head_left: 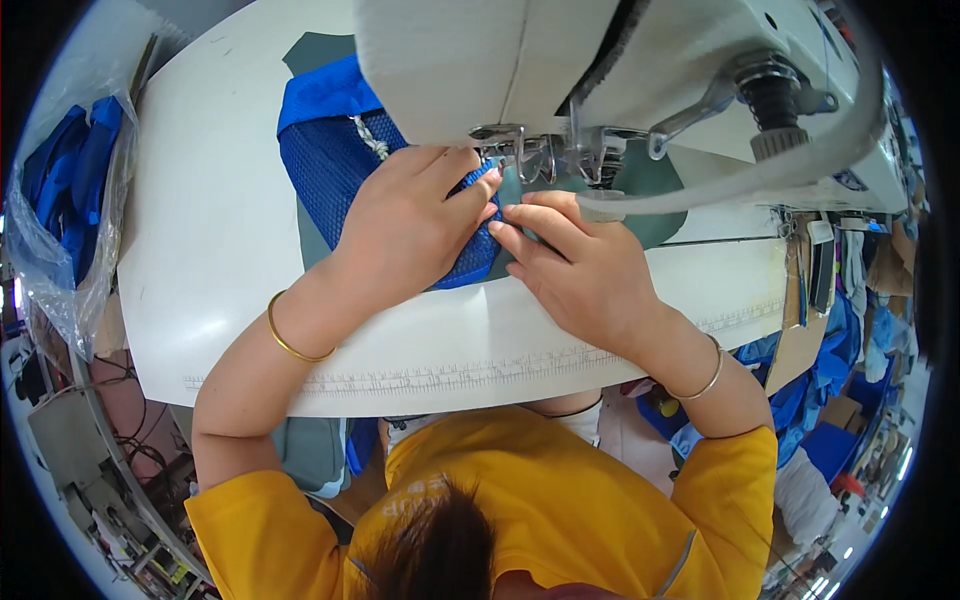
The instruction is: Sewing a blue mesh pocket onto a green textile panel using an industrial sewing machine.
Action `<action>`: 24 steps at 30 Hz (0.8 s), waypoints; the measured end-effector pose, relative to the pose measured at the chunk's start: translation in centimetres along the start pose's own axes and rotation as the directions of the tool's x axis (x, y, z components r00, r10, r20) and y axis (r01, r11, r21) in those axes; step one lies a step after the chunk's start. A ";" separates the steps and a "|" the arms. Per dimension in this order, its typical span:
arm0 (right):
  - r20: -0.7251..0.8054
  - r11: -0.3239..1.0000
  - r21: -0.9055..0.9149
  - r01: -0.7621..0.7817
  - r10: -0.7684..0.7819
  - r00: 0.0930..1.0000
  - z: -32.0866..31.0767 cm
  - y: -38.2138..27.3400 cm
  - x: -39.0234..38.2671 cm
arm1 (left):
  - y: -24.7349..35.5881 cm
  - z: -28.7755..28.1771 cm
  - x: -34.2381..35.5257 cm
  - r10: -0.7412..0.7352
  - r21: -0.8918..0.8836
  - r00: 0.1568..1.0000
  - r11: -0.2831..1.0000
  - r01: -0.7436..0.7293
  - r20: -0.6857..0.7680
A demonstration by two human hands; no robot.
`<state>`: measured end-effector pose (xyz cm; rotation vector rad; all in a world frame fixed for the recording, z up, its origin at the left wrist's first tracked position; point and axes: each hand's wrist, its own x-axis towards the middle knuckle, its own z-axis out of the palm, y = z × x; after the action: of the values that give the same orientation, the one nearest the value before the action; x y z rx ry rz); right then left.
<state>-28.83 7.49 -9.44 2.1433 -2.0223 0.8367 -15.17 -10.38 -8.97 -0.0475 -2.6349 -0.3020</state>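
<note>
A blue mesh bag [325,165] with a solid blue top band lies under the head of a white sewing machine [440,70]. A knotted white cord [370,138] comes out beside the band. My left hand [405,220] is over the bag, gripping its right part, fingertips close to the metal presser foot [520,150]. At the bag's right edge, my right hand [590,265] has its thumb and fingertips closed on the edge, nearly touching the left fingers. The needle point and the exact stitching spot are hidden by fingers and machine head.
Grey-green sheeting [655,205] lies beneath the bag on the white table [220,230], which has a printed ruler [450,378] along its front. A clear plastic bag with blue pieces [75,180] hangs left. A pale hose [760,190] arches over at right; blue cloth [830,350] is piled beyond.
</note>
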 end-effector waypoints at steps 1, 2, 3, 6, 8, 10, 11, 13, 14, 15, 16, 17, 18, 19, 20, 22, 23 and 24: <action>0.000 1.000 -0.016 -0.004 0.004 1.000 0.0 0.1 0.1 | 0.0 -0.1 0.1 0.005 0.000 1.000 1.000 -0.005 -0.014; -0.024 1.000 -0.017 0.013 -0.013 1.000 0.0 0.2 0.1 | 0.2 -0.3 0.0 0.009 0.006 1.000 1.000 -0.009 -0.014; -0.039 1.000 -0.014 0.022 -0.023 0.999 0.0 0.2 0.2 | 0.5 -0.5 -0.1 0.054 -0.071 0.999 0.996 -0.055 -0.005; -0.073 0.999 -0.018 0.033 -0.034 0.997 0.2 0.2 0.2 | 1.9 -1.1 -0.8 0.093 -0.130 0.996 0.987 -0.094 -0.011; -0.057 1.000 -0.002 0.011 -0.011 0.998 0.1 0.1 0.0 | 2.5 -1.1 -1.1 0.086 -0.110 0.996 0.990 -0.088 -0.023; -0.046 1.000 0.015 -0.008 0.009 0.999 0.0 0.1 -0.4 | 2.7 -0.7 -1.3 0.106 -0.055 0.992 0.992 -0.110 -0.064; -0.002 1.000 0.022 -0.013 0.013 1.000 -0.1 0.2 -0.6 | 2.7 -0.5 -1.4 0.115 -0.062 0.991 0.991 -0.119 -0.068; 0.038 0.999 0.027 -0.025 0.024 0.999 -0.3 0.2 -1.0 | 2.5 -0.1 -1.5 0.194 0.041 0.977 0.981 -0.190 -0.092; 0.017 0.999 0.030 -0.013 0.012 1.000 -0.3 0.3 -1.2 | 2.4 -0.1 -1.7 0.222 0.075 0.972 0.973 -0.217 -0.072; 0.003 1.000 0.029 0.001 -0.001 1.000 -0.3 0.3 -1.3 | 2.3 0.0 -1.7 0.226 0.073 0.972 0.973 -0.220 -0.071; -0.004 0.999 0.032 0.003 -0.002 1.000 -0.3 0.4 -1.5 | 2.3 0.1 -1.8 0.216 0.055 0.972 0.976 -0.212 -0.093; 0.002 1.000 0.026 0.012 -0.012 1.000 -0.3 0.4 -1.5 | 2.2 0.1 -1.8 0.208 0.036 0.972 0.978 -0.205 -0.109; 0.006 0.999 0.024 0.025 -0.025 1.000 -0.3 0.4 -1.6 | 2.2 0.1 -1.8 0.203 0.042 0.972 0.979 -0.200 -0.114; 0.006 0.999 0.023 0.031 -0.031 0.999 -0.3 0.4 -1.5 | 2.2 0.1 -1.9 0.190 0.019 0.976 0.982 -0.189 -0.104; 0.009 0.999 0.029 0.034 -0.034 0.999 -0.3 0.4 -1.5 | 2.1 0.1 -1.8 0.176 0.000 0.980 0.984 -0.177 -0.097; 0.017 0.998 0.035 0.054 -0.054 0.998 -0.5 0.5 -1.4 | 2.2 0.0 -1.9 0.157 -0.006 0.983 0.987 -0.158 -0.093; 0.028 0.998 0.042 0.036 -0.037 0.999 -0.5 0.5 -1.3 | 2.2 0.0 -1.9 0.145 -0.022 0.986 0.989 -0.147 -0.082; 0.041 0.999 0.051 0.015 -0.017 0.999 -0.6 0.5 -1.2 | 2.2 0.0 -1.8 0.129 -0.029 0.987 0.991 -0.133 -0.096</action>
<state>-29.44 8.75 -9.63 2.2189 -2.0212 0.8581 -13.35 -8.22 -9.37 -0.2124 -2.5191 -0.2979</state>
